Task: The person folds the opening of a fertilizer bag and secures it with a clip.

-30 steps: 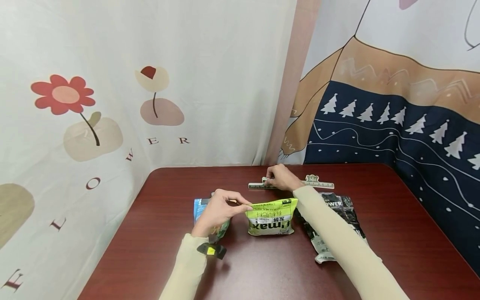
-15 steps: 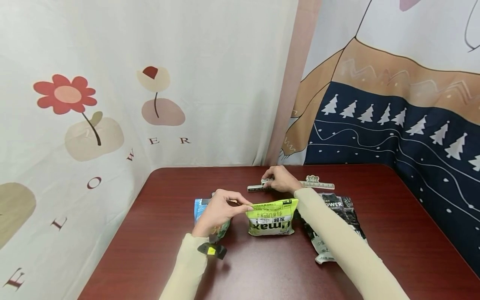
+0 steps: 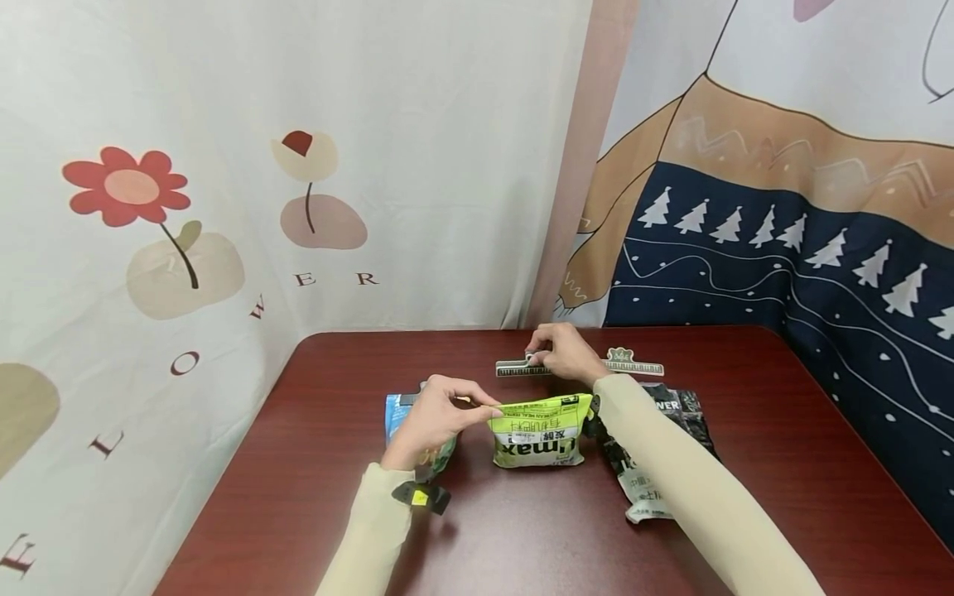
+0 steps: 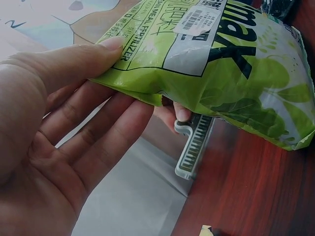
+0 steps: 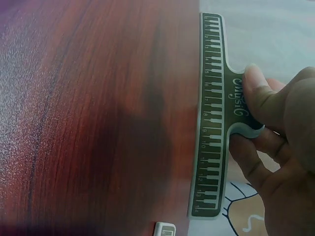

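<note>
1. While the green bag (image 3: 540, 434) is standing mid-table, my left hand (image 3: 440, 418) is pinching its top corner, thumb over fingers.
2. Near the table's (image 3: 522, 530) far edge, my right hand (image 3: 562, 352) is gripping a piano-print clip (image 5: 209, 118) by its handle.
3. From afar, I am judging the bag soft, slick, probably moderately weighted, best held along its flat top; the clip, light and stiff, best squeezed at the handle.
</note>
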Available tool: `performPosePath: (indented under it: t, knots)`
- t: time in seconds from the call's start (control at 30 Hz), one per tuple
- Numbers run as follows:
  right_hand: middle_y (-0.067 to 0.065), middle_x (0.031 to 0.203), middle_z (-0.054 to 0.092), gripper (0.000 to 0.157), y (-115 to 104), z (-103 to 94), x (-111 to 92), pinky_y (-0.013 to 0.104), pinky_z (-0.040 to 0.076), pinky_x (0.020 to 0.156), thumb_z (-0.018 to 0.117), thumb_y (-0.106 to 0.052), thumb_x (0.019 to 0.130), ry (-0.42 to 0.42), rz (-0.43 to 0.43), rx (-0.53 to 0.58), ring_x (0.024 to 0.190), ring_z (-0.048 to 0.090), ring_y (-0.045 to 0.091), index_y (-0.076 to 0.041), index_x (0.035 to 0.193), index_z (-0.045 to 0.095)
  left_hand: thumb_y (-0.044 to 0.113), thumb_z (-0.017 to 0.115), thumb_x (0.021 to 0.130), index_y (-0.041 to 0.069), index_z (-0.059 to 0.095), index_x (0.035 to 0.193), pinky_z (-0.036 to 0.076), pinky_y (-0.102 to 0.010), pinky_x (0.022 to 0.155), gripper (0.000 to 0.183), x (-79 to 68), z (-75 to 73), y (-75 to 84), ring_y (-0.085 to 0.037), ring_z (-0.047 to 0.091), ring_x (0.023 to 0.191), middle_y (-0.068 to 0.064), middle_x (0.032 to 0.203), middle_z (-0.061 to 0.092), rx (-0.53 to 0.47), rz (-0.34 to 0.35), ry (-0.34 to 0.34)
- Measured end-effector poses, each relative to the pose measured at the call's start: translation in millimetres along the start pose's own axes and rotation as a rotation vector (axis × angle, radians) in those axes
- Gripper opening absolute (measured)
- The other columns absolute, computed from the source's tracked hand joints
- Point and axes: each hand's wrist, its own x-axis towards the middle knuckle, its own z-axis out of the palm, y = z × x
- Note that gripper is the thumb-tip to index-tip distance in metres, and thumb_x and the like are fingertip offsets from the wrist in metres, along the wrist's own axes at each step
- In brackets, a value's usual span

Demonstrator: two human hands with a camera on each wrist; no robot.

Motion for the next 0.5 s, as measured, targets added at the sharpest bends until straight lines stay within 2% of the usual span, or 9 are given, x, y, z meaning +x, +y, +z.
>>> performPosePath:
  t: [0.27,0.5]
  knots:
    - [0.0,0.088,0.072,0.012,-9,-11.1,-9,0.031,0.049,0.07,0.078,-0.002,0.087,0.046,0.006,0.036,0.08,0.06,0.018,-0.013,0.083,0.079,0.026,0.086,0.085,0.021,0.084,0.09,0.058,-0.031,0.064,0.007,-0.2,0.2,0.6,-0.013,0.069,0.068,-0.006,0.087,0.08,0.006,-0.003,0.001]
    - [0.001,0.087,0.072,0.009,-14,-21.5,-15,0.027,0.048,0.065,0.081,-0.004,0.086,0.099,-0.013,0.028,0.074,0.061,0.015,-0.013,0.084,0.079,0.027,0.086,0.085,0.021,0.083,0.089,0.055,-0.023,0.064,0.007,-0.3,-0.3,-0.1,-0.013,0.07,0.068,-0.005,0.086,0.079,0.017,0.003,0.004]
